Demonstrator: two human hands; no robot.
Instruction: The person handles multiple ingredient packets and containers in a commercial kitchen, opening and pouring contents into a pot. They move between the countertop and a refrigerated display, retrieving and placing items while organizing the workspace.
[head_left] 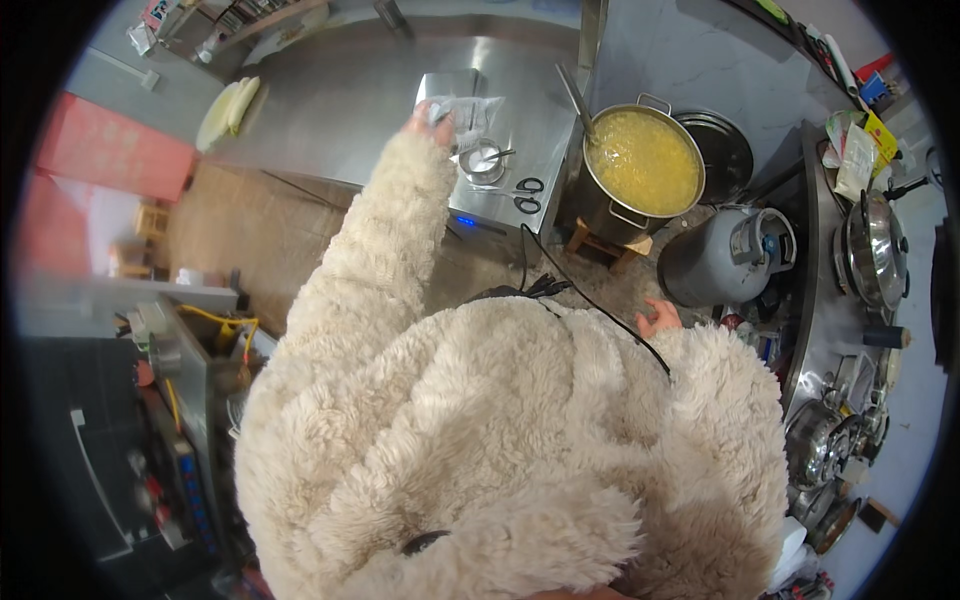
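Observation:
My left hand (430, 124) reaches out over the steel worktop, its fingers closed on a clear plastic bag (476, 112). The bag's contents are too small to make out. Right beside it is a small bowl (482, 162) of white powder with a spoon in it. Black-handled scissors (526, 194) lie nearer to me, by the worktop's edge. My right hand (658, 317) hangs low at my side, fingers loosely bent and apart, with nothing visible in it. A black cable passes close by that hand.
A tall steel pot (645, 165) of yellowish food in liquid stands right of the worktop (350, 110) on a wooden stool (610, 245). Nearby are a grey gas cylinder (712, 258) and a dark round lid (722, 150). Pale green vegetables (228, 112) lie at far left.

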